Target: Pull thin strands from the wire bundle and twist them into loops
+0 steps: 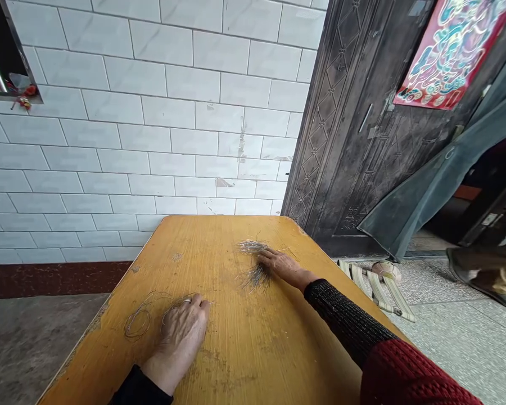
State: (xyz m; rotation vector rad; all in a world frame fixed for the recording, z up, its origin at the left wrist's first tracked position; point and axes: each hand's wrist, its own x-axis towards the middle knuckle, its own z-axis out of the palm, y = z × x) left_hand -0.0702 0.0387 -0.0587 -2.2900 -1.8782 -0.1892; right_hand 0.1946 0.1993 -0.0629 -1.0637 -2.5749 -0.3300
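My left hand [184,324] rests on the near left part of the wooden table [244,349], its fingers curled down over thin wire. A strand pokes out past the fingertips, and a loose loop of thin wire [138,323] lies just left of the hand. My right hand [281,266] reaches to the far right part of the table, with its fingers closed over the middle of a bundle of short thin wires [256,278]. Wire ends fan out above and below these fingers. The fingertips of the right hand are partly hidden among the strands.
A white tiled wall [172,129] stands behind the table's far edge. To the right are a dark carved door [341,124] with a red poster [453,50] and a grey-green curtain [438,180]. A strapped seat frame [377,287] is on the floor beside the table.
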